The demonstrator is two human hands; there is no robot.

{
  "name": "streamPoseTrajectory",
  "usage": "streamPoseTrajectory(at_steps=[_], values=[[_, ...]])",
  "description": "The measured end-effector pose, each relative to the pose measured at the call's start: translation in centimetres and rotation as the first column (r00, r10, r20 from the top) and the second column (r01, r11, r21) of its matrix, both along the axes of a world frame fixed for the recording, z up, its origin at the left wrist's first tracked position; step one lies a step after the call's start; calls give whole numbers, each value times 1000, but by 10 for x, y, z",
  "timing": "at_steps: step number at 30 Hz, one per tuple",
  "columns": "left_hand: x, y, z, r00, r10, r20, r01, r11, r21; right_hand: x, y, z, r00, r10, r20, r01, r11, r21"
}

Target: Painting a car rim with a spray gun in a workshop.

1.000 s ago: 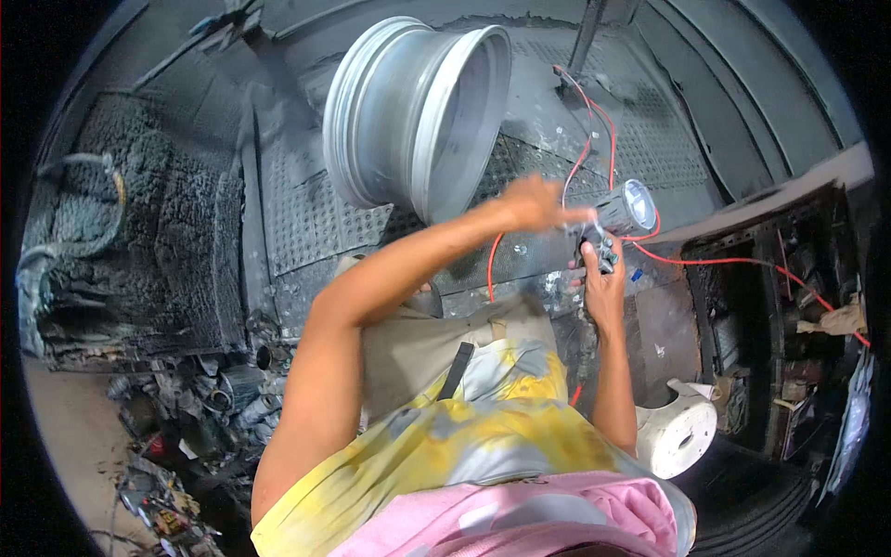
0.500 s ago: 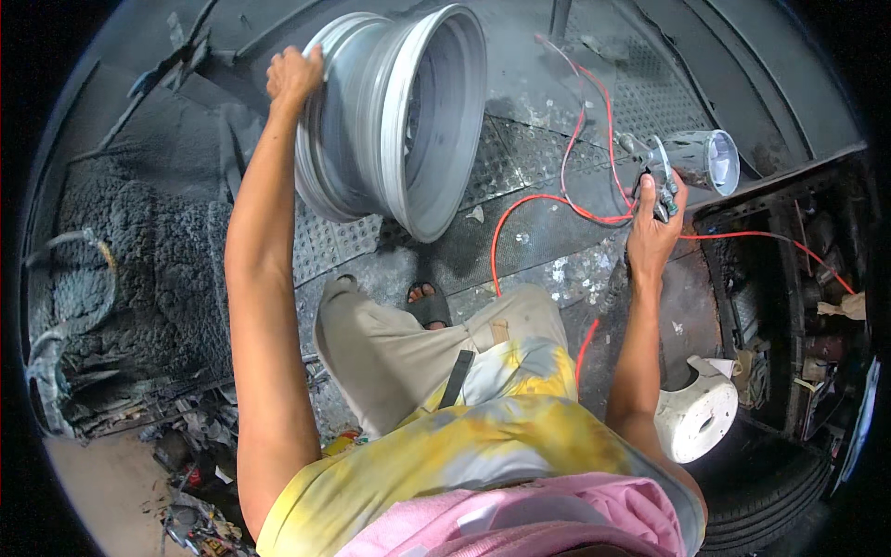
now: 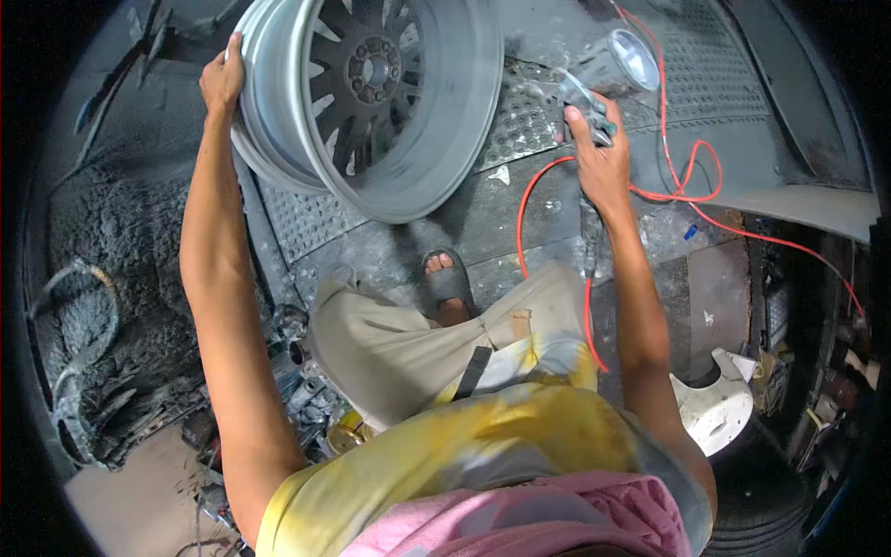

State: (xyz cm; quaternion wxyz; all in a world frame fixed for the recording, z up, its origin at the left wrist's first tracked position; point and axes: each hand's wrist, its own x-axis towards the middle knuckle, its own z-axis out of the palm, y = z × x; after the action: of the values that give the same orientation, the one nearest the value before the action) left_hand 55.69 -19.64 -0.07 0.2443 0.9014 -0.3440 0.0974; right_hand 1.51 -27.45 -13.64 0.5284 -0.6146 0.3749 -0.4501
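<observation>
The left hand (image 3: 221,79) has its grip curled over the far edge of a grey metal wheel (image 3: 445,111), which is on edge ahead of the person, its hub and spokes showing within; what it rests on cannot be told. The right hand (image 3: 603,153) has its grip wrapped around a spray gun (image 3: 577,93), near the wheel's right side, with a pale-ended cup (image 3: 636,60) beyond it. A red hose (image 3: 527,213) curves over the dark floor (image 3: 492,200), near a sandalled foot (image 3: 447,278)

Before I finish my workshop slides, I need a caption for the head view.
Left hand on a grey wheel; right hand gripping a spray gun.
</observation>
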Motion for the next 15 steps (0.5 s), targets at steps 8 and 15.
streamPoseTrajectory(at_steps=[8, 15], values=[[28, 19, -10, 999, 17, -33, -19, 998, -53, 54, -20, -28, 992, 66, -106, -63, 997, 34], [28, 16, -8, 998, 37, -47, -40, 997, -66, 50, 14, -32, 964, 236, -124, -215, 963, 166]])
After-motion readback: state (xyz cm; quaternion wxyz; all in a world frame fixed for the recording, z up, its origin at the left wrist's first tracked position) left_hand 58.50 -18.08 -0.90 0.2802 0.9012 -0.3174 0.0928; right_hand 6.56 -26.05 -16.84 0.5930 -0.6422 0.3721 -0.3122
